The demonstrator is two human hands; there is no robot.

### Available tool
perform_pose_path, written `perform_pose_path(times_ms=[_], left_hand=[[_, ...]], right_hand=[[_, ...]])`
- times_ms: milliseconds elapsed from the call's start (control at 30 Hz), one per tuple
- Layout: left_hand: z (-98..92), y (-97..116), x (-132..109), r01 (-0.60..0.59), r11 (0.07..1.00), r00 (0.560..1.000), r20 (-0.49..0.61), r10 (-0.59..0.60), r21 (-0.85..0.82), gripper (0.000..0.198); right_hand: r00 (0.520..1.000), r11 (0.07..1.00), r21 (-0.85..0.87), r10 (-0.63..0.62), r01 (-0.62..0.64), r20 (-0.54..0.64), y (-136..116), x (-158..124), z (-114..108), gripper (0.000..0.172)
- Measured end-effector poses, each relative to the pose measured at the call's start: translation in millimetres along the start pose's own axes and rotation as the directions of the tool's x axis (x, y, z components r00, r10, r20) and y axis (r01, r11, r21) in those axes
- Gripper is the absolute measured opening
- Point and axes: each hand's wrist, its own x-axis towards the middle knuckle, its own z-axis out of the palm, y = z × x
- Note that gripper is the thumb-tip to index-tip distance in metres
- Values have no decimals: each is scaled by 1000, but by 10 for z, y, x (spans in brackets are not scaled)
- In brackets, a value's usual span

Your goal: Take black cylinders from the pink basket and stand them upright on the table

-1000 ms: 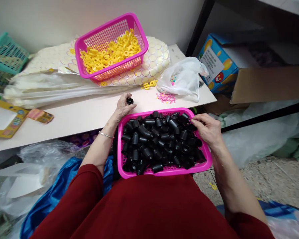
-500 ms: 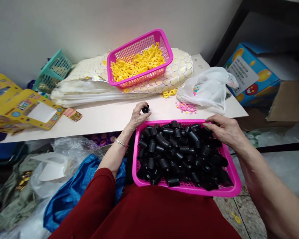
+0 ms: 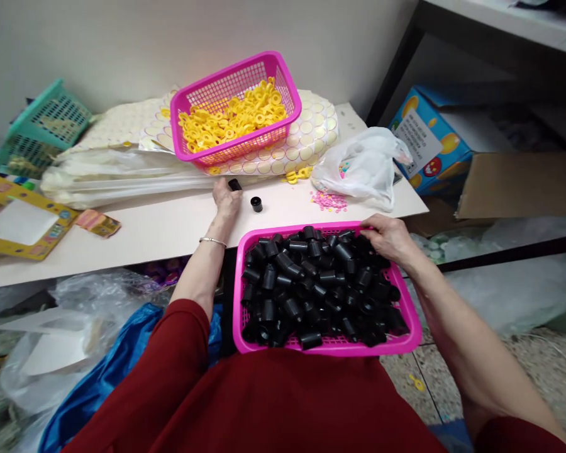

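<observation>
A pink basket full of short black plastic tubes rests on my lap. My right hand lies on its far right corner, fingers curled down among the tubes; what they grip is hidden. My left hand reaches out over the white table, fingertips closed on a small black cap. Another black cap stands alone on the table just right of that hand. Behind them a second pink basket holds yellow rings.
Sheets of round stickers lie under the ring basket. A white plastic bag and pink beads sit at the table's right end. A teal basket and yellow card packaging are at left. Boxes fill a shelf at right.
My left hand has moved forward and left toward the sticker sheets; a black cap now stands free on the table beside it. My right hand stays at the basket's far corner.
</observation>
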Motion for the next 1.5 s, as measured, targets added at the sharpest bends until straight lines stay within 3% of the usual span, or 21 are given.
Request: perform_pose_path(times_ms=[100, 200, 333, 433, 533, 700, 800, 967, 1067, 1167, 1233, 1300, 1400, 1433, 1500], left_hand=[[-35, 77, -187, -41, 997, 999, -34, 43, 67, 35], [-47, 112, -438, -193, 978, 974, 138, 182, 75, 44], [36, 127, -561, -365, 914, 904, 303, 302, 177, 55], [109, 152, -472, -450, 847, 859, 396, 324, 284, 39], [140, 189, -333, -510, 790, 819, 472, 325, 340, 19], [111, 256, -201, -567, 757, 778, 513, 362, 325, 27], [72, 310, -203, -562, 765, 789, 479, 384, 313, 37], [-42, 365, -196, -553, 747, 798, 494, 347, 369, 24], [-147, 388, -173, -549, 764, 794, 497, 350, 340, 24], [-222, 505, -250, -557, 809, 775, 468, 424, 189, 24], [-231, 663, -387, -588, 808, 698, 520, 493, 24, 24], [-207, 868, -567, -629, 764, 525, 646, 555, -145, 20], [-125, 1161, -826, -692, 649, 180, 796, 578, -315, 25], [-89, 1229, -889, -712, 613, 87, 823, 562, -343, 32], [-12, 1309, -971, -738, 568, -26, 857, 515, -364, 42]], right_hand=[[993, 982, -180, -39, 59, 116, -68, 46, 6, 27], [974, 934, -331, -62, 134, 219, -167, 90, -43, 28], [933, 898, -355, -138, 259, 333, -229, 177, -117, 21], [909, 898, -305, -195, 316, 368, -193, 207, -129, 15], [899, 911, -215, -266, 353, 349, -132, 180, -104, 12], [890, 915, -117, -337, 387, 306, -104, 149, -42, 21], [862, 895, -169, -325, 413, 389, -138, 202, -16, 15], [861, 861, -291, -272, 417, 430, -179, 269, 8, 8], [889, 878, -272, -290, 395, 355, -135, 213, 3, 6], [946, 950, -109, -272, 294, 175, -69, 81, -6, 6], [984, 979, 126, -168, 161, 52, -62, -27, -4, 13], [999, 901, 432, -24, 36, -33, -100, -127, 4, 23], [988, 594, 801, 153, -71, -26, -206, -233, -8, 37], [982, 488, 867, 188, -103, 11, -239, -256, -25, 41], [971, 336, 926, 219, -169, 97, -277, -288, -69, 45]])
